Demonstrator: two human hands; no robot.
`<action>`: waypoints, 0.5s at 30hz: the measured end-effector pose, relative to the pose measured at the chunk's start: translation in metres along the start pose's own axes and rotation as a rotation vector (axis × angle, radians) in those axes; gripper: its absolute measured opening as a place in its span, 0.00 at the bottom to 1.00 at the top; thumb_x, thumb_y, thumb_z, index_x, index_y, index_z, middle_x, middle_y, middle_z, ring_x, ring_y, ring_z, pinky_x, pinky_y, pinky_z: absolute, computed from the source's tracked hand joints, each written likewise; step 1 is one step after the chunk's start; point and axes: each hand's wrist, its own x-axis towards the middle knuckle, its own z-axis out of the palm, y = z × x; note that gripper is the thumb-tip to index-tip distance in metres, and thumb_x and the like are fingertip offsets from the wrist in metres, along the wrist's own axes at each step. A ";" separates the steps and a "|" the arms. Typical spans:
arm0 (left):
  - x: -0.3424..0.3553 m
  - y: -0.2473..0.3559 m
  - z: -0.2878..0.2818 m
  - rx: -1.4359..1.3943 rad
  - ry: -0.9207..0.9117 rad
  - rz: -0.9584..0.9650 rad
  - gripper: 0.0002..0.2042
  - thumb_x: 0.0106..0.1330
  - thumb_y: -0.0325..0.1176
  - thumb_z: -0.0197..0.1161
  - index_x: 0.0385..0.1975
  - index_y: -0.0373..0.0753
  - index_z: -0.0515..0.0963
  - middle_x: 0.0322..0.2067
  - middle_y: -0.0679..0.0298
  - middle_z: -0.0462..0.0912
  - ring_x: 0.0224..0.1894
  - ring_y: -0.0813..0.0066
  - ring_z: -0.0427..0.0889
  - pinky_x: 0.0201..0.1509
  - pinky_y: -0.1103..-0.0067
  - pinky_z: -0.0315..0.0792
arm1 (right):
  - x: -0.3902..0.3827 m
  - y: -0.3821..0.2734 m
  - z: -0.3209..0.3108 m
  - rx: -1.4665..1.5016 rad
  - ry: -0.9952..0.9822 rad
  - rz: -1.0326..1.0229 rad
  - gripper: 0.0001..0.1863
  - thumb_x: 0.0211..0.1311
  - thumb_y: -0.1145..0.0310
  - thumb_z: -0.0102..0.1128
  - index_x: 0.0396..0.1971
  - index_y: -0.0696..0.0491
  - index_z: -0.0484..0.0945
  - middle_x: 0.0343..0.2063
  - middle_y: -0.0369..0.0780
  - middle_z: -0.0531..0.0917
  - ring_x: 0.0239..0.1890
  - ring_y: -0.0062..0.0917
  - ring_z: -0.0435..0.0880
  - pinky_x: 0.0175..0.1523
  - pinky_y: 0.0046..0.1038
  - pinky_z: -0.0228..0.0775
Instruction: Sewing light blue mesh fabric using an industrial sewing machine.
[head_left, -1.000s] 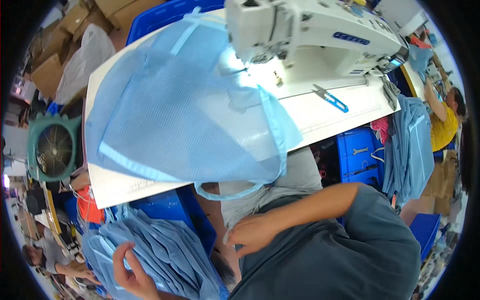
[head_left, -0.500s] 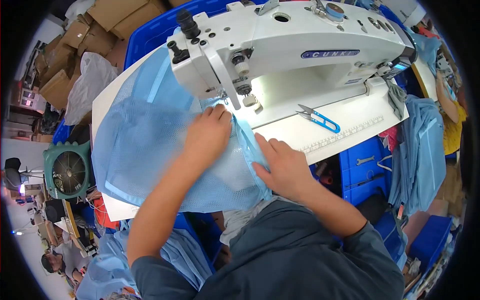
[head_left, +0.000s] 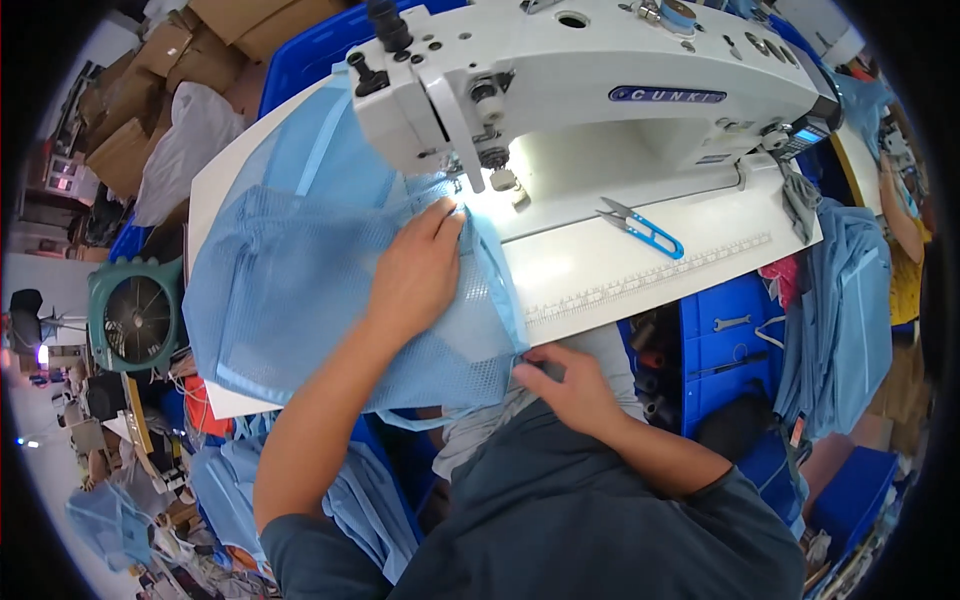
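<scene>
A light blue mesh fabric piece point(head_left: 300, 290) with smooth blue edging spreads over the left of the white sewing table, and its upper part reaches under the head of the white sewing machine point(head_left: 600, 70). My left hand point(head_left: 415, 270) lies on the mesh, its fingers drawn together at the fabric right beside the lit needle area. Low on the edging strip point(head_left: 497, 270), at the table's front edge, my right hand point(head_left: 575, 385) pinches the fabric's near corner between thumb and fingers. The needle tip is too small to make out.
Blue-handled thread snips point(head_left: 645, 230) and a printed ruler scale point(head_left: 650, 280) are on the table, right of the fabric. A blue tray point(head_left: 730, 335) with a wrench sits below. Blue fabric pieces point(head_left: 840, 310) hang at right. A green fan point(head_left: 135, 318) stands left.
My right hand has slid down the edging toward me, to the near corner. My left hand stays near the needle. At lower left, a blue piece now shows where a person was visible.
</scene>
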 end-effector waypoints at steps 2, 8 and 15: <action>0.006 -0.010 -0.007 -0.081 -0.064 -0.074 0.12 0.72 0.28 0.58 0.52 0.36 0.81 0.58 0.53 0.82 0.55 0.48 0.84 0.58 0.63 0.79 | -0.002 0.006 0.006 0.447 -0.045 0.249 0.15 0.74 0.61 0.67 0.41 0.61 0.86 0.31 0.36 0.87 0.37 0.18 0.82 0.45 0.26 0.75; 0.060 -0.042 -0.045 0.359 -0.233 -0.400 0.13 0.74 0.37 0.58 0.44 0.35 0.85 0.53 0.53 0.87 0.52 0.51 0.87 0.57 0.58 0.79 | -0.009 0.005 -0.001 0.206 -0.023 -0.038 0.14 0.75 0.63 0.66 0.42 0.61 0.86 0.31 0.32 0.84 0.33 0.14 0.78 0.42 0.21 0.71; 0.128 -0.116 -0.007 0.030 -0.604 -0.365 0.25 0.77 0.51 0.58 0.68 0.47 0.77 0.67 0.54 0.79 0.68 0.49 0.78 0.70 0.54 0.70 | -0.009 -0.009 -0.018 0.432 -0.170 0.316 0.13 0.75 0.65 0.65 0.42 0.61 0.86 0.29 0.30 0.84 0.34 0.12 0.77 0.42 0.20 0.70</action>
